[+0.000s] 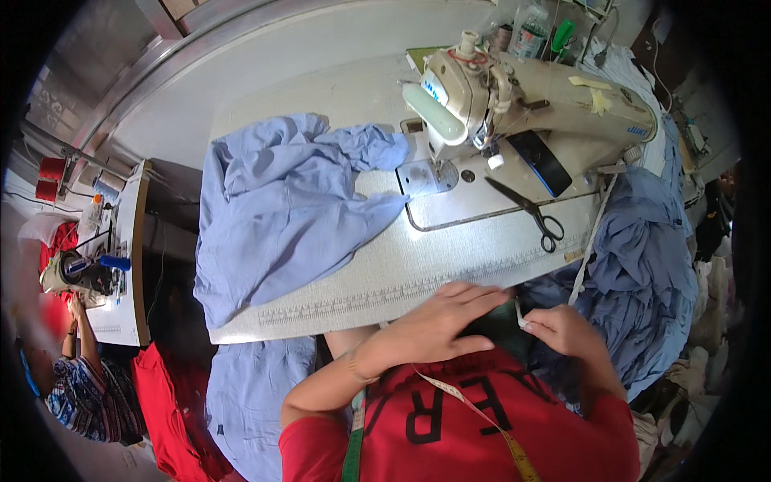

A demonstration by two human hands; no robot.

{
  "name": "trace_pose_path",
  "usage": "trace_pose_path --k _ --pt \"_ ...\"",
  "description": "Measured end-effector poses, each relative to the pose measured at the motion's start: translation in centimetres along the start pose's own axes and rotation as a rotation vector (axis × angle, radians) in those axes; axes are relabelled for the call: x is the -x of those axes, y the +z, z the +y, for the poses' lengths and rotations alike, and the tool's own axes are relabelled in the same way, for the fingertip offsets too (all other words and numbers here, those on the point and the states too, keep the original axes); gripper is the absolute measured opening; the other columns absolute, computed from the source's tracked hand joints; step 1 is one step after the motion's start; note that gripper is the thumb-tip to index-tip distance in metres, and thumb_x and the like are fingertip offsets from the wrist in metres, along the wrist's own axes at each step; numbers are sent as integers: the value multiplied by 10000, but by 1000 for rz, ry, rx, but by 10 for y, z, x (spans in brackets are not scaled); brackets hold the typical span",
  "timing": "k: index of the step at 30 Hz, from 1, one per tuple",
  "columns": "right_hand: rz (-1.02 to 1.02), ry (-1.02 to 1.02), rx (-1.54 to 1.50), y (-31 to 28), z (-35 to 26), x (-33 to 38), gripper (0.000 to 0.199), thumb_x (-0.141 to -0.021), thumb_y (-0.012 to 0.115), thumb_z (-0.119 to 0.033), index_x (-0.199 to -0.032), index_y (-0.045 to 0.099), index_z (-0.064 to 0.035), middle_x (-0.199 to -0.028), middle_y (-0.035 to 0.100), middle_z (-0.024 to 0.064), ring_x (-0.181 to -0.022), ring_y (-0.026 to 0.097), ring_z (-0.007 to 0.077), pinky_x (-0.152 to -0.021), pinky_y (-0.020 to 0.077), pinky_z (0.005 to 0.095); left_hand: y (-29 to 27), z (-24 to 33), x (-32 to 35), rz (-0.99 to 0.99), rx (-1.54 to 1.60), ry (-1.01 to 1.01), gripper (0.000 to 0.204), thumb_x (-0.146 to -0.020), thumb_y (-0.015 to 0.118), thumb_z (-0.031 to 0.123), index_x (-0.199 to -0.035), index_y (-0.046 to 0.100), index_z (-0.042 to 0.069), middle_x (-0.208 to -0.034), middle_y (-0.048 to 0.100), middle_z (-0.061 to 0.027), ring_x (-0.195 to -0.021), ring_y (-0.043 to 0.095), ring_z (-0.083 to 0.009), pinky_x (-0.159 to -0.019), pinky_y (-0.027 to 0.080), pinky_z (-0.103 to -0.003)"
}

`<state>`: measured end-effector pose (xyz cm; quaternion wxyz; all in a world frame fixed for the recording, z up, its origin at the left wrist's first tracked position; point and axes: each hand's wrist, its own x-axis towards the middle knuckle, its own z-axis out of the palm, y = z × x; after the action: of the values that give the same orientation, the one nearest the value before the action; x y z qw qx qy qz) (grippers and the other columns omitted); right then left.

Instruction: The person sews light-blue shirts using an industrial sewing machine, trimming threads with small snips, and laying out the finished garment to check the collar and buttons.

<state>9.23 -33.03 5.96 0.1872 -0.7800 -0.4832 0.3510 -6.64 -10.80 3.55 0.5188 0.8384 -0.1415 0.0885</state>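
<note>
My left hand (446,321) is stretched out flat over the front edge of the sewing table, palm down, with nothing in it. To its right, my right hand (562,329) is closed in a pinch on a narrow white strip (520,312), whose short end sticks up past the fingertips. Another length of white strip (593,245) hangs over the table's right end, just above that hand. A light blue garment (281,209) lies crumpled on the left of the table, one corner reaching the needle plate (430,177) of the sewing machine (514,96).
Black scissors (534,213) and a dark phone (542,165) lie right of the needle. Blue fabric (634,273) is heaped at the right. More blue cloth (261,394) hangs below the table. A measuring tape (482,410) drapes over my red shirt. At far left, another person (88,394) works at a machine.
</note>
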Motion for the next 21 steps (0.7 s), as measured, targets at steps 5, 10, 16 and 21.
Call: trace_pose_path --k 5,10,16,21 --pt "-64 -406 -250 -46 -70 3 166 -815 622 -169 -884 646 -20 -653 602 123 -582 583 300 -546 424 359 57 -8 -28 -58 68 169 519 -840 635 261 -1284 450 67 -1273 485 -146 -1184 443 -317 -1052 261 -431" --pt "347 -663 -840 -47 -63 15 254 -777 682 -245 -703 650 -5 -451 539 16 -368 487 142 -463 400 273 48 -12 -32 -550 185 71 509 -846 634 281 -1277 453 79 -1283 464 -140 -1242 397 -300 -1078 236 -409" --pt "257 -545 -650 -54 -80 9 277 -804 635 -233 -756 666 38 -509 570 73 -393 511 163 -456 381 277 43 5 -12 9 518 83 677 -832 656 312 -1362 339 36 -1263 469 -140 -1195 405 -320 -1047 281 -400" --pt "249 -515 -809 -68 -81 -8 343 -851 581 -277 -845 624 63 -497 543 48 -380 450 104 -423 335 256 34 7 -7 10 366 -47 371 -885 587 185 -1212 495 35 -994 552 -114 -920 527 -249 -849 427 -352"
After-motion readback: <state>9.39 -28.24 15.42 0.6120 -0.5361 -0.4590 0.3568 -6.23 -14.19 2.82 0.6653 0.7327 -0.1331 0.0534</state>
